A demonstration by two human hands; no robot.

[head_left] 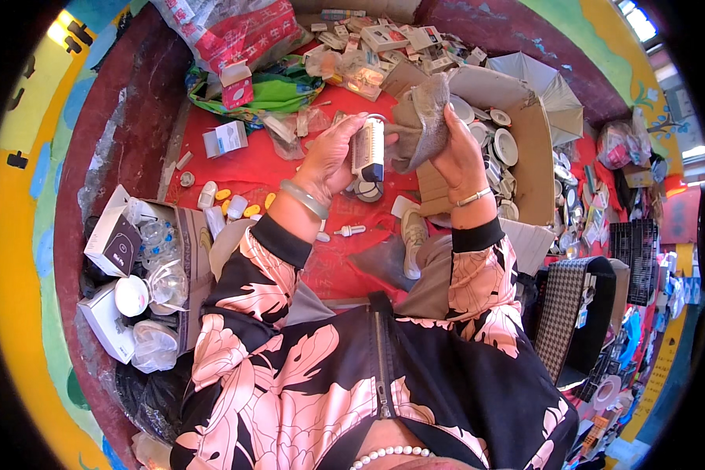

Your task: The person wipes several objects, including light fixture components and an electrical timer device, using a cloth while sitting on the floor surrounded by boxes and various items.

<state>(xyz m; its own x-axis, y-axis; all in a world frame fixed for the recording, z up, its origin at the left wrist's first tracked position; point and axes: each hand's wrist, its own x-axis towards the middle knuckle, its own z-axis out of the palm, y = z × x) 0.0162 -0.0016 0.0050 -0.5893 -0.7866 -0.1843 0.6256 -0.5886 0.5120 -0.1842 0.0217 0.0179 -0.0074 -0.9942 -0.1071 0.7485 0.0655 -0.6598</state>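
My left hand (330,155), with a pale bangle at its wrist, is closed around a white ridged block-shaped device (366,147) with a dark blue end. I cannot tell its exact kind. Beside it, my right hand (460,160) grips a crumpled grey cloth (421,125) between thumb and fingers. The cloth hangs very near the device, and its left edge almost meets it. Below my hands lie a white compact bulb (351,231) and several yellow oval pieces (251,211) on a red sheet (321,270).
An open cardboard box (529,117) of round white lamps stands right of my hands. Small boxes (384,37) are heaped at the back. A carton (192,274) with bagged items sits at left. A checked box (564,313) stands at right, and a white-blue box (225,139) lies left of my hands.
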